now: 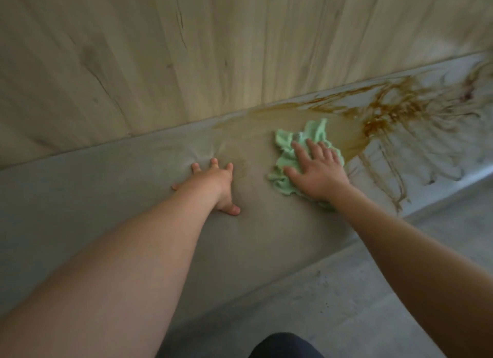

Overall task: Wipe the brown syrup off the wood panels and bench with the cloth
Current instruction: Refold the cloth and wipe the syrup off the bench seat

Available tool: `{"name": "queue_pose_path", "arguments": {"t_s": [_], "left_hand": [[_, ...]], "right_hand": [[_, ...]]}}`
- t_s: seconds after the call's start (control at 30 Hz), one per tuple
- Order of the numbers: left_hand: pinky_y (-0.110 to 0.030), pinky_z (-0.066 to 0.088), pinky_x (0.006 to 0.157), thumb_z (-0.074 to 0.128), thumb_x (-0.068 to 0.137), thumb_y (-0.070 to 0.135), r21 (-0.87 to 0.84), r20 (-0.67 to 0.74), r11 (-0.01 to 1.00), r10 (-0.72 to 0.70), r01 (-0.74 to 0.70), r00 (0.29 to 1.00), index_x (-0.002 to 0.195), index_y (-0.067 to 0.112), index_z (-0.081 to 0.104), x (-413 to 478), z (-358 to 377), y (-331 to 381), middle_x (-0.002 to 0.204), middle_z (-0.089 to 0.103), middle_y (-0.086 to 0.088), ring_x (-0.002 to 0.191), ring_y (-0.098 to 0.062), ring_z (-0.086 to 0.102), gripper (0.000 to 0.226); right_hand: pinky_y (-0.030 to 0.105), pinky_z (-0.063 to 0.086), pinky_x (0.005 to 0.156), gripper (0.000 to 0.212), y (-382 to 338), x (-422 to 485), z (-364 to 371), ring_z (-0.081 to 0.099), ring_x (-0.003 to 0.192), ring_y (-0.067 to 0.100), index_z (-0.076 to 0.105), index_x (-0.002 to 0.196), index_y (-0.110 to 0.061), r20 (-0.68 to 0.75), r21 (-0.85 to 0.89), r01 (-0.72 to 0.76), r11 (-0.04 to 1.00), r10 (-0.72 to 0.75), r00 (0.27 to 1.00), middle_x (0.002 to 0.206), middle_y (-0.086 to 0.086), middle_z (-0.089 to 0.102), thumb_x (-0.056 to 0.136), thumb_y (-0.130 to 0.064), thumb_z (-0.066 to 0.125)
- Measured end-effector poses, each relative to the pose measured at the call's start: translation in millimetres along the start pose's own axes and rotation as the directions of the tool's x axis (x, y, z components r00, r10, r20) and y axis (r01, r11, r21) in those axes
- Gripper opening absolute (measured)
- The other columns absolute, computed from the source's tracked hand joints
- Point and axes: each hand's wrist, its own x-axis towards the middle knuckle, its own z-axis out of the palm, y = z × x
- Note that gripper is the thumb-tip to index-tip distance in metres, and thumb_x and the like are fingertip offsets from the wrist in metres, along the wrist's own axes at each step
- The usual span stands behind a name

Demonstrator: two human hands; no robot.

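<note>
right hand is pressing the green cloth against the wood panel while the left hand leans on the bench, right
Not quite. The head view shows the right hand pressing the green cloth flat on the grey bench, below the wood panel, not against it. The left hand does lean on the bench.

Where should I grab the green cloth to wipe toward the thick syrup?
Probably the bunched middle of the green cloth, from above: it lies crumpled flat on the bench, and the right hand presses there. Curl the fingers in to gather folds.
</note>
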Motion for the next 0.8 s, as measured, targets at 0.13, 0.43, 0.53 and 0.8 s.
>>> {"name": "queue_pose_path", "arguments": {"t_s": [0.13,0.43,0.53,0.8], "left_hand": [[-0.072,0.025,0.116,0.084,0.072,0.064,0.0,-0.022,0.999,-0.047,0.047,0.999,0.162,0.037,-0.013,-19,-3,6,0.171,-0.02,-0.002,0.154,-0.052,-0.006,0.134],[-0.057,0.053,0.102,0.089,0.07,0.045,0.325,0.047,0.945,0.026,-0.04,0.999,0.135,0.008,0.062,-36,-46,81,0.136,0.064,-0.011,0.118,-0.037,0.065,0.08],[-0.041,0.05,0.106,0.082,0.078,0.061,0.2,-0.044,0.959,0.213,-0.201,0.976,0.139,0.003,0.058,-27,-63,121,0.14,0.062,-0.014,0.125,-0.034,0.062,0.087],[-0.062,0.014,0.125,0.077,0.061,0.082,0.186,0.029,0.975,0.12,-0.124,0.992,0.163,0.016,-0.014,19,-56,154,0.17,-0.009,-0.022,0.156,-0.048,0.002,0.152]], "right_hand": [[0.043,0.01,0.128,0.077,44,-69,-4,0.007,0.159,0.02,0.014,0.161,-0.051,0.048,-0.018,0.304,0.953,-0.302,0.952,0.172,-0.009,0.015,0.091,-0.084,0.016],[0.056,0.002,0.127,0.085,91,-53,-11,0.0,0.158,0.043,0.004,0.166,-0.029,-0.026,0.092,-0.497,0.863,0.501,0.865,0.172,0.018,0.002,0.094,-0.074,0.017],[0.05,0.002,0.128,0.082,83,-65,0,0.002,0.159,0.034,0.006,0.164,-0.04,-0.07,0.044,-0.172,0.984,0.175,0.982,0.173,0.01,0.007,0.093,-0.077,0.023],[0.052,0.005,0.127,0.082,198,-4,-25,0.004,0.159,0.03,0.012,0.161,-0.047,-0.068,0.041,-0.353,0.935,0.355,0.932,0.174,0.003,0.007,0.089,-0.084,0.019]]}}
